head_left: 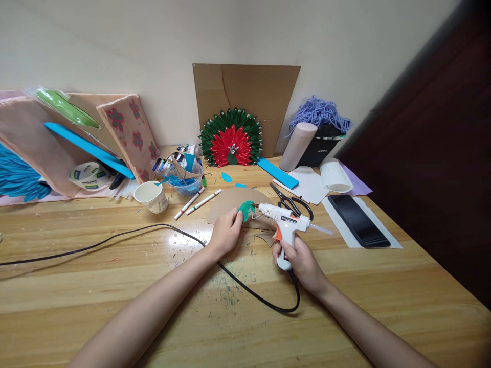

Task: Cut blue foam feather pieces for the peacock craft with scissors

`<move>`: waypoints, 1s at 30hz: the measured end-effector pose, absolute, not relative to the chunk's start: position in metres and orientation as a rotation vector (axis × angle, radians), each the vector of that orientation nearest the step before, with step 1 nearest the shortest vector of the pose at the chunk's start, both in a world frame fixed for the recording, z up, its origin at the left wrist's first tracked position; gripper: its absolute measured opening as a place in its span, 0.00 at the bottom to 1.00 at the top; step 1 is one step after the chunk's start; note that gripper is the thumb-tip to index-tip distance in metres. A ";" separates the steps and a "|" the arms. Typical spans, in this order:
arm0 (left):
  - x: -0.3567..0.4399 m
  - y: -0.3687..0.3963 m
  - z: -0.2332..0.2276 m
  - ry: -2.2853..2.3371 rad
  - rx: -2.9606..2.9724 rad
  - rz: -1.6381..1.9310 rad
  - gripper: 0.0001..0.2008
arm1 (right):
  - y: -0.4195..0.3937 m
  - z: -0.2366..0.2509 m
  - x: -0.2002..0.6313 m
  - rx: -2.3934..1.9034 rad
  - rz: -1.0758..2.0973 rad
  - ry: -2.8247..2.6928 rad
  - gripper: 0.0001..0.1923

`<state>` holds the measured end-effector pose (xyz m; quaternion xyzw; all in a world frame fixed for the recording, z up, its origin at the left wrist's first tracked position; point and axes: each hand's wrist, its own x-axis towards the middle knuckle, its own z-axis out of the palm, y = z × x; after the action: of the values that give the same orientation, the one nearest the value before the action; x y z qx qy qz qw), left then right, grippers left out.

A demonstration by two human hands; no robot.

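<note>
My right hand [301, 258] is wrapped round the handle of a white hot glue gun [286, 222] with an orange trigger. A clear glue stick [321, 229] pokes out of its back end. Pinched in my left hand [226, 230] is a small green cut-out piece [246, 209], its material hard to make out. The gun's nozzle points left and meets or nearly meets the green piece's edge. Beneath both lies a half-round piece of brown cardboard [218, 207]. A torn cardboard scrap [267, 237] rests just below the gun.
Black-handled scissors [291, 202] lie behind the gun, with a phone [356, 220] further right. The gun's black cord [253, 291] loops across the table. Leftward are two markers [201, 203], a paper cup [151, 197] and a plastic tub [186, 184]. A red-and-green peacock craft [232, 145] stands behind.
</note>
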<state>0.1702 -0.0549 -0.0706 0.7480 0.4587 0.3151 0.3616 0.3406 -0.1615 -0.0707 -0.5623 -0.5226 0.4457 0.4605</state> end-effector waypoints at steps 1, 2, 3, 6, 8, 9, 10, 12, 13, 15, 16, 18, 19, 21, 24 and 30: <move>0.170 -0.055 -0.071 1.182 1.926 0.810 0.16 | -0.161 -0.071 0.341 -1.386 1.097 -1.288 0.16; 0.170 -0.055 -0.071 1.184 1.927 0.809 0.16 | -0.161 -0.071 0.341 -1.392 1.097 -1.291 0.17; 0.170 -0.055 -0.070 1.185 1.929 0.807 0.16 | -0.161 -0.072 0.342 -1.398 1.097 -1.297 0.17; 0.170 -0.055 -0.070 1.189 1.940 0.804 0.16 | -0.161 -0.072 0.343 -1.422 1.096 -1.322 0.19; 0.170 -0.055 -0.070 1.197 1.954 0.802 0.16 | -0.161 -0.072 0.343 -1.433 1.081 -1.335 0.20; 0.170 -0.055 -0.069 1.200 1.967 0.800 0.16 | -0.161 -0.072 0.344 -1.439 1.072 -1.342 0.20; 0.171 -0.056 -0.069 1.206 1.986 0.798 0.16 | -0.160 -0.071 0.344 -1.446 1.061 -1.347 0.20; 0.171 -0.057 -0.068 1.221 2.047 0.790 0.15 | -0.161 -0.071 0.344 -1.458 1.045 -1.359 0.19; 0.171 -0.057 -0.068 1.231 2.089 0.788 0.15 | -0.161 -0.070 0.344 -1.464 1.040 -1.364 0.19; 0.171 -0.059 -0.067 1.250 2.190 0.787 0.15 | -0.161 -0.069 0.343 -1.474 1.035 -1.367 0.18; 0.171 -0.059 -0.067 1.261 2.240 0.789 0.14 | -0.162 -0.069 0.343 -1.478 1.035 -1.370 0.18; 0.171 -0.060 -0.067 1.280 2.324 0.789 0.14 | -0.162 -0.066 0.343 -1.483 1.034 -1.377 0.17; 0.171 -0.061 -0.067 1.287 2.357 0.787 0.14 | -0.162 -0.065 0.343 -1.484 1.031 -1.383 0.17; 0.172 -0.061 -0.067 1.294 2.402 0.784 0.15 | -0.163 -0.062 0.344 -1.488 1.017 -1.395 0.16; 0.172 -0.061 -0.066 1.304 2.406 0.794 0.15 | -0.165 -0.060 0.345 -1.481 0.990 -1.400 0.15; 0.153 -0.063 -0.053 1.298 2.020 0.836 0.17 | -0.165 -0.055 0.336 -1.319 0.988 -1.307 0.15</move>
<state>0.1532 -0.0632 -0.0533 0.7590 0.4878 0.3143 0.2952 0.3356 -0.1652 -0.0547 -0.5444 -0.5397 0.4078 0.4960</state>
